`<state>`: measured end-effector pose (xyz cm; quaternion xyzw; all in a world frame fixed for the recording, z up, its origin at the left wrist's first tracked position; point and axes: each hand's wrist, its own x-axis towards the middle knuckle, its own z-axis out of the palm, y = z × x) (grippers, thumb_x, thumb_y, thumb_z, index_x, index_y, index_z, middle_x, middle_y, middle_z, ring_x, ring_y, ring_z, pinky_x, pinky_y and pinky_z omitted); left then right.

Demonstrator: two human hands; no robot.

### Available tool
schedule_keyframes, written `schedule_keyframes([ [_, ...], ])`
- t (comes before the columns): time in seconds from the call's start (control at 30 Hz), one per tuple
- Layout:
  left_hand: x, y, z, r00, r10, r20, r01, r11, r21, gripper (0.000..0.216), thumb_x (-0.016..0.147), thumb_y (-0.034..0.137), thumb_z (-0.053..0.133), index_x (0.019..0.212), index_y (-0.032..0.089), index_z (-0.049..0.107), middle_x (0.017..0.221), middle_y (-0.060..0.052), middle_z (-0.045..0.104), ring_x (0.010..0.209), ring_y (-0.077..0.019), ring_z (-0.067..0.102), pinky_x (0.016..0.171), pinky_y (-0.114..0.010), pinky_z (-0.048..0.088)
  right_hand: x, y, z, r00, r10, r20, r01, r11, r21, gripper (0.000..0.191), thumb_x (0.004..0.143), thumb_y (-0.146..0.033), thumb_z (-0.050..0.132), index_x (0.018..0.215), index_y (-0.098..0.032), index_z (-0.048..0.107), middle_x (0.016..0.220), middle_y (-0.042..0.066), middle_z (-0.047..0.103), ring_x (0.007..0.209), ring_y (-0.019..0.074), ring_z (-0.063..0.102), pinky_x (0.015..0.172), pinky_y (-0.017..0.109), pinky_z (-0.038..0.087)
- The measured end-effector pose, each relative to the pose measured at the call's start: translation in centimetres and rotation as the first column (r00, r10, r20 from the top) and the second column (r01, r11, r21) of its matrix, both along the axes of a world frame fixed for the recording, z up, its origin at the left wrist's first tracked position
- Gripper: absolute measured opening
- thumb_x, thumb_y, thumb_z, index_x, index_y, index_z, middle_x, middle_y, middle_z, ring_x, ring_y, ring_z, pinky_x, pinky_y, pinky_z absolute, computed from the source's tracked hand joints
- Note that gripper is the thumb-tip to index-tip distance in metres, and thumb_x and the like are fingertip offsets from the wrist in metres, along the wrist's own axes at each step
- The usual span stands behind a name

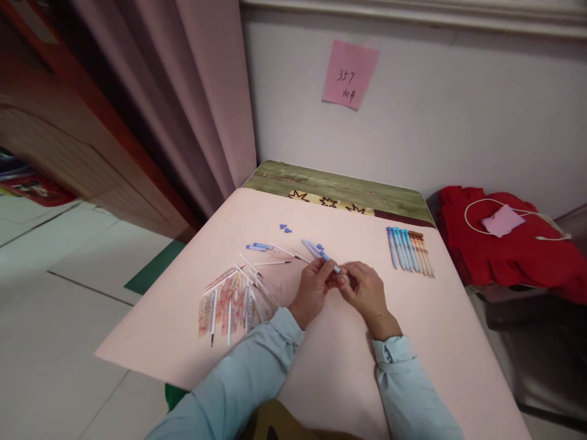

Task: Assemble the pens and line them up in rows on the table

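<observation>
My left hand pinches a blue pen part between thumb and fingers over the middle of the table. Close against it, my right hand has its fingertips pressed together at the part's lower end; whatever small piece they grip is hidden. Just beyond the hands lie pale blue pen barrels and a small blue cap piece. Two more blue cap pieces rest farther back. Left of them are short blue pen parts. White ink refills lie scattered beside a heap of clear printed barrels.
A row of assembled blue and brown pens lies at the table's right side. Pink paper covers the table. Right of it, a red cloth holds a white cable. A wall stands behind, a curtain at left.
</observation>
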<state>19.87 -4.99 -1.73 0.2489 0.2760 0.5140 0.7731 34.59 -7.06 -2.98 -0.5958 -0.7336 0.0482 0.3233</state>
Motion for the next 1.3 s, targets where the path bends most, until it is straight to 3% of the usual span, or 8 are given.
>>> schedule_keyframes([
  [0.17,0.1,-0.3,0.3,0.999,-0.048,-0.013,0.048,0.999,-0.022,0.029,0.073,0.032,0.081,0.084,0.013,0.062,0.080,-0.005,0.072,0.061,-0.0108,0.065,0.063,-0.025,0.054,0.1,0.4,-0.9,0.999,-0.021,0.040,0.021,1.000,-0.009,0.020,0.089,-0.030,0.054,0.093,-0.022,0.071,0.095,0.007,0.071,0.087,0.0226,0.061,0.079,0.034,0.044],
  [0.4,-0.3,-0.1,0.4,0.998,-0.026,0.049,0.028,0.999,-0.030,0.029,0.073,0.025,0.082,0.094,0.011,0.067,0.083,-0.005,0.073,0.068,-0.0112,0.068,0.069,-0.024,0.057,0.0,-0.1,-0.9,0.958,-0.117,-0.262,0.102,0.992,-0.070,0.017,0.086,-0.033,0.059,0.094,-0.022,0.070,0.080,0.002,0.069,0.068,0.0171,0.059,0.066,0.028,0.046],
  [0.57,-0.5,0.2,0.2,0.996,0.018,0.090,-0.012,0.997,-0.073,0.036,0.075,0.024,0.081,0.106,0.010,0.069,0.084,-0.006,0.073,0.067,-0.0097,0.068,0.069,-0.021,0.057,-0.1,0.1,-1.2,0.812,-0.204,-0.546,0.172,0.979,-0.110,0.019,0.086,-0.034,0.060,0.096,-0.021,0.068,0.071,-0.002,0.062,0.056,0.0126,0.050,0.054,0.024,0.041],
  [0.7,-0.4,0.4,0.2,0.995,0.028,0.098,-0.019,0.996,-0.090,0.038,0.076,0.021,0.080,0.110,0.010,0.068,0.086,-0.007,0.074,0.069,-0.0105,0.069,0.071,-0.021,0.058,0.2,0.8,-1.4,0.646,-0.164,-0.746,0.140,0.986,-0.095,0.022,0.082,-0.036,0.067,0.096,-0.019,0.068,0.077,0.001,0.064,0.068,0.0146,0.056,0.062,0.026,0.046],
  [0.83,-0.4,0.5,0.3,0.995,0.023,0.100,-0.014,0.996,-0.090,0.028,0.075,0.018,0.080,0.100,0.013,0.067,0.088,-0.006,0.073,0.072,-0.0105,0.069,0.074,-0.021,0.058,0.5,1.2,-1.5,0.471,-0.133,-0.872,0.090,0.991,-0.103,0.025,0.080,-0.036,0.071,0.098,-0.019,0.068,0.079,0.001,0.066,0.072,0.0149,0.059,0.068,0.028,0.048],
  [0.93,-0.4,0.6,0.4,0.997,0.014,0.079,-0.007,0.996,-0.083,0.024,0.075,0.019,0.079,0.093,0.014,0.065,0.089,-0.005,0.072,0.071,-0.0096,0.068,0.073,-0.021,0.058,0.5,1.3,-1.6,0.411,-0.118,-0.904,0.075,0.993,-0.096,0.027,0.079,-0.036,0.074,0.098,-0.019,0.069,0.078,0.000,0.065,0.071,0.0144,0.059,0.069,0.028,0.048],
  [1.1,-0.2,0.2,0.6,0.994,-0.023,-0.108,0.029,0.998,0.050,0.025,0.077,0.026,0.077,0.094,0.015,0.062,0.088,-0.005,0.072,0.068,-0.0112,0.067,0.070,-0.026,0.057,0.4,1.4,-1.6,0.395,-0.089,-0.914,0.038,0.996,-0.081,0.023,0.082,-0.037,0.071,0.096,-0.020,0.067,0.086,0.003,0.069,0.075,0.0154,0.062,0.073,0.030,0.051],
  [1.3,0.4,-0.3,0.0,0.909,0.041,-0.415,0.079,0.960,0.268,0.024,0.076,0.029,0.075,0.088,0.016,0.060,0.074,0.000,0.068,0.054,-0.0098,0.059,0.054,-0.023,0.050,0.2,1.6,-1.8,0.290,-0.064,-0.955,0.009,0.998,-0.065,0.026,0.086,-0.037,0.067,0.105,-0.021,0.059,0.098,0.006,0.072,0.077,0.0151,0.066,0.076,0.032,0.054],
])
